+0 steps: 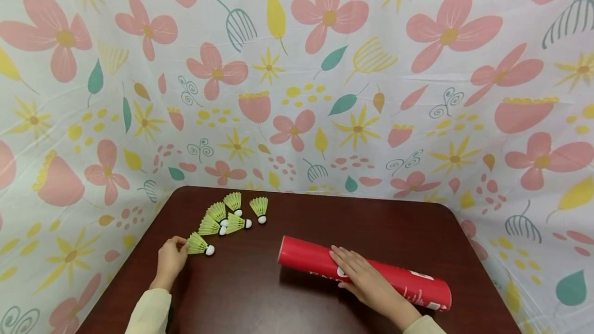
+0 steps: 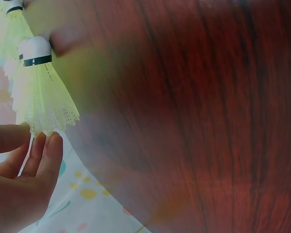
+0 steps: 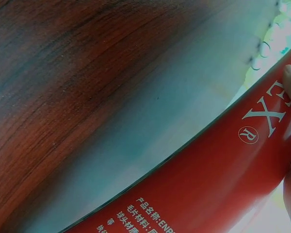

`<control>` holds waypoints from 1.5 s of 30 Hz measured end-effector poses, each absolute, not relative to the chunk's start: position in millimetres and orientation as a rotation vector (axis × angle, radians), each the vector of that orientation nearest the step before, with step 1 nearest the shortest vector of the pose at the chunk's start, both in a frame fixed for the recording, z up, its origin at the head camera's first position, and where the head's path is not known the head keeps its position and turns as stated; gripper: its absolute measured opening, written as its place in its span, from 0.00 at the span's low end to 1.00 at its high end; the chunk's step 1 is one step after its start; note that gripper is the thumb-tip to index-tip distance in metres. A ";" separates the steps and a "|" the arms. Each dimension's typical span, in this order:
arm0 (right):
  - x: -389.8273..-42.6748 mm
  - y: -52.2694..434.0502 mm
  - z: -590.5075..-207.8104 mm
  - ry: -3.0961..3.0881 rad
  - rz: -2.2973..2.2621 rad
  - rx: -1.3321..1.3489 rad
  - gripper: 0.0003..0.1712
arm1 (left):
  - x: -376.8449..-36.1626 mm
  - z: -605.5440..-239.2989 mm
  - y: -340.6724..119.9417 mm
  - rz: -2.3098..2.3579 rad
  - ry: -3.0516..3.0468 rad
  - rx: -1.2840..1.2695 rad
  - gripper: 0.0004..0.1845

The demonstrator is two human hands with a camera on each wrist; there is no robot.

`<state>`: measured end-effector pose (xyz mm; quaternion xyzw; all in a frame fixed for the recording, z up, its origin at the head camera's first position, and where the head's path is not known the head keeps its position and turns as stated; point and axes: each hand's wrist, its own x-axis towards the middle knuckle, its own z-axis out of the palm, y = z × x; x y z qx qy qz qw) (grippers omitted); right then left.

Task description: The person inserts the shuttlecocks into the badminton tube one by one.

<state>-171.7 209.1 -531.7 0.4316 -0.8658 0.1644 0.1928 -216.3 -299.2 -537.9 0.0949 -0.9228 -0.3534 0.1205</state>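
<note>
Near the table's left edge, my left hand (image 1: pixel 170 263) pinches the feathered rim of a yellow shuttlecock (image 1: pixel 198 244). Its white cork points away from the fingers, to the right in the head view. In the left wrist view the thumb and fingertips meet at the skirt of this shuttlecock (image 2: pixel 43 92). My right hand (image 1: pixel 365 278) holds a long red shuttlecock tube (image 1: pixel 303 255), fingers laid over its top and thumb along the near side. The tube lies slantwise, its left end farther from me. White print shows on the tube (image 3: pixel 208 179) in the right wrist view.
Several more yellow shuttlecocks (image 1: pixel 216 212) lie bunched at the back left of the dark wooden table (image 1: pixel 241 293). One shuttlecock (image 1: pixel 258 207) sits a little apart on their right. A flower-printed cloth (image 1: pixel 297 92) hangs behind and beside the table.
</note>
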 end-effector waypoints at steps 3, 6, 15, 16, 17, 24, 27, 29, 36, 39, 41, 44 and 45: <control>-173.2 208.7 -531.4 -2.419 0.467 1.216 0.48 | -216.1 -536.8 -299.4 -1.034 -2.673 0.277 0.06; -173.6 208.7 -531.5 -2.422 0.463 1.214 0.49 | -214.6 -534.8 -299.4 -1.052 -2.663 0.285 0.05; -172.7 208.0 -533.2 -2.394 0.457 1.219 0.49 | -209.9 -529.1 -293.6 -1.066 -2.657 0.233 0.05; -172.7 207.8 -533.0 -2.390 0.459 1.219 0.50 | -209.6 -527.9 -291.3 -1.064 -2.647 0.226 0.05; -172.7 207.6 -532.7 -2.386 0.459 1.220 0.50 | -209.4 -526.9 -288.9 -1.066 -2.638 0.220 0.04; -172.9 207.0 -530.0 -2.448 0.439 1.189 0.51 | -213.3 -519.4 -270.5 -1.096 -2.585 0.156 0.03; -172.8 206.9 -531.2 -2.449 0.450 1.188 0.51 | -212.7 -516.6 -261.7 -1.113 -2.569 0.133 0.03; -172.3 206.6 -532.7 -2.429 0.465 1.199 0.50 | -211.3 -515.2 -255.6 -1.126 -2.563 0.117 0.03; -171.9 206.4 -532.6 -2.429 0.466 1.201 0.45 | -207.7 -512.0 -233.2 -1.177 -2.530 0.039 0.03; -173.2 206.6 -530.3 -2.427 0.454 1.200 0.45 | -208.0 -510.9 -224.6 -1.201 -2.514 0.015 0.03; -173.9 206.0 -529.3 -2.432 0.451 1.199 0.46 | -207.8 -510.3 -219.6 -1.225 -2.504 0.000 0.03; -174.3 204.8 -528.2 -2.441 0.469 1.199 0.48 | -207.0 -510.0 -212.5 -1.275 -2.484 -0.026 0.02; -174.5 204.3 -528.0 -2.441 0.470 1.200 0.49 | -206.4 -510.0 -210.2 -1.290 -2.477 -0.038 0.02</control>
